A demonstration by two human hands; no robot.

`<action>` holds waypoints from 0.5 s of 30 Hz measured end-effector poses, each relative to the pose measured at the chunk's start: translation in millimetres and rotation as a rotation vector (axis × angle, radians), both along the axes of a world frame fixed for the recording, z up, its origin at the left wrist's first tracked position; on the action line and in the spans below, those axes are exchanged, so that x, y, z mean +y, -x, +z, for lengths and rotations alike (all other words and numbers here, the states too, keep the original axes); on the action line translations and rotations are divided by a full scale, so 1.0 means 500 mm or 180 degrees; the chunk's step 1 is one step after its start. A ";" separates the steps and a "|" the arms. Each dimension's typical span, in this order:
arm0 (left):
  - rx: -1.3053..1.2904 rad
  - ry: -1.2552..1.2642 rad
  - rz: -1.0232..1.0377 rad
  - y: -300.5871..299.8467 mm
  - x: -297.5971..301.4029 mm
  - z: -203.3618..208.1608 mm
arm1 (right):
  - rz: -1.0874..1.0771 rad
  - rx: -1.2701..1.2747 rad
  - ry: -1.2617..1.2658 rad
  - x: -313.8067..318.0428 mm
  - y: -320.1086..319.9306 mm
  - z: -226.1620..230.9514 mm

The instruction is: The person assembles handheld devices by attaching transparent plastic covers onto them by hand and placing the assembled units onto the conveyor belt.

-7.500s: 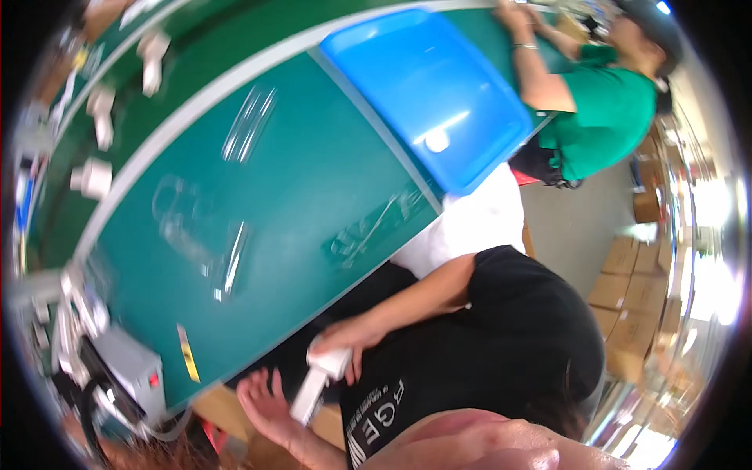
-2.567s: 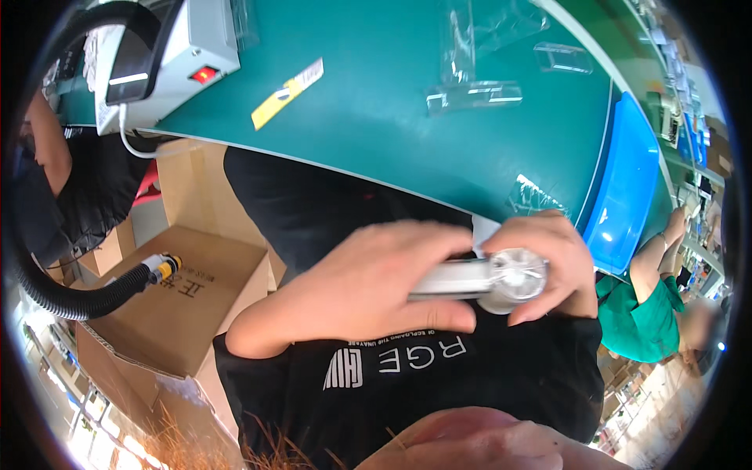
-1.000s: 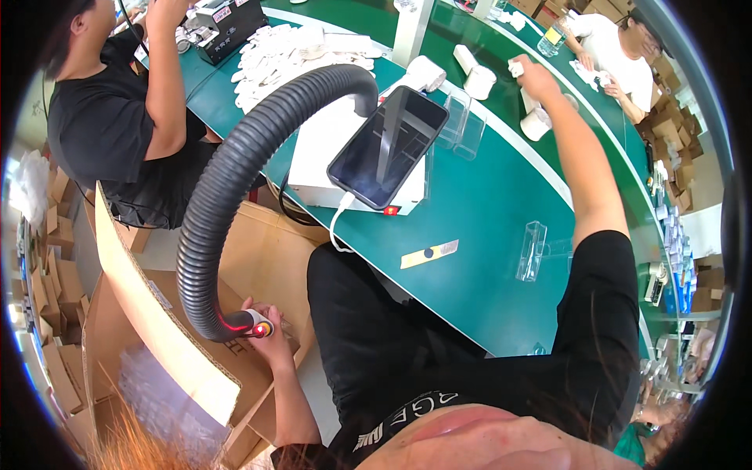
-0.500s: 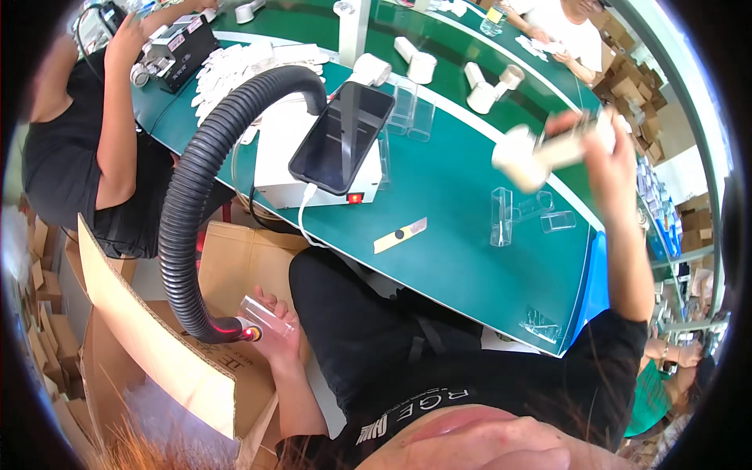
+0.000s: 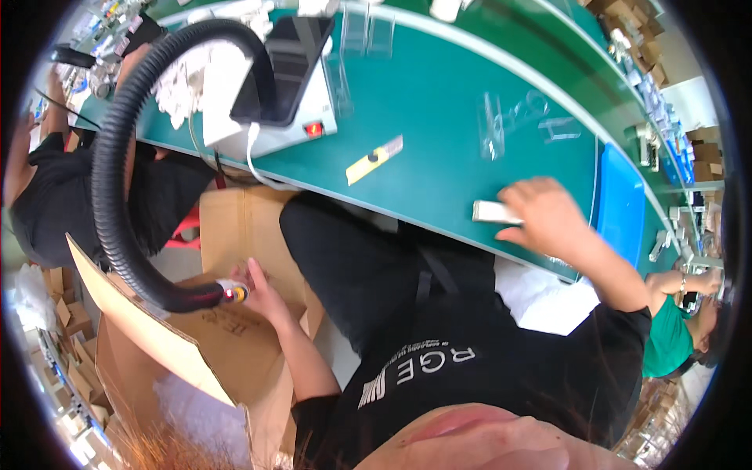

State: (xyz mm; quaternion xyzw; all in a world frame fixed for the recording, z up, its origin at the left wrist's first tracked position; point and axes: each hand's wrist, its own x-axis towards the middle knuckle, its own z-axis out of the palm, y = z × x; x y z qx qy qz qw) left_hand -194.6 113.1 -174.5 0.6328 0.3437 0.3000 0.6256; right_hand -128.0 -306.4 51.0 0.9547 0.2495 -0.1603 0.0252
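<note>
Over the near edge of the green table [image 5: 439, 102], as the head view has it, the person's right hand [image 5: 548, 222] has fingers and thumb closed on a white piece [image 5: 493, 212], its squared end jutting out to the left. From where I stand, I can't tell whether that piece touches the tabletop. Down at the left, below the table's edge, the left hand [image 5: 265, 296] is just beside the tip of a black ribbed hose [image 5: 113, 176], fingers partly extended; whether they grip anything I can't make out. An open cardboard box [image 5: 266, 360] sits beneath.

On the table, a yellow and silver strip [image 5: 374, 160] lies between the right hand and a pale box [image 5: 270, 147] with a red switch [image 5: 313, 129]; a dark phone [image 5: 286, 70] is over that box, a white cable [image 5: 251, 149] running from it. Clear plastic pieces [image 5: 492, 129] lie farther back, and a blue tray [image 5: 619, 204] is to the right. One co-worker in green [image 5: 666, 341] is at the far right, another in black [image 5: 74, 196] at the left.
</note>
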 end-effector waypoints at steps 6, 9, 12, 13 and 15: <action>0.0125 0.0660 0.0425 -0.004 -0.017 0.026 | -0.0308 0.0354 -0.0349 -0.094 0.038 0.000; 0.0088 0.1663 0.0051 -0.005 -0.023 -0.018 | -0.0739 0.0300 -0.1236 -0.112 0.077 -0.039; 0.0117 0.2035 -0.0919 0.007 -0.076 -0.005 | -0.0521 0.0559 -0.2511 -0.067 0.109 -0.084; 0.0096 0.2000 -0.1171 0.018 -0.095 -0.009 | -0.0529 0.0802 -0.3102 -0.030 0.122 -0.114; 0.0236 0.2189 -0.1507 0.036 -0.131 -0.032 | -0.0817 0.1779 -0.3817 0.061 0.143 -0.180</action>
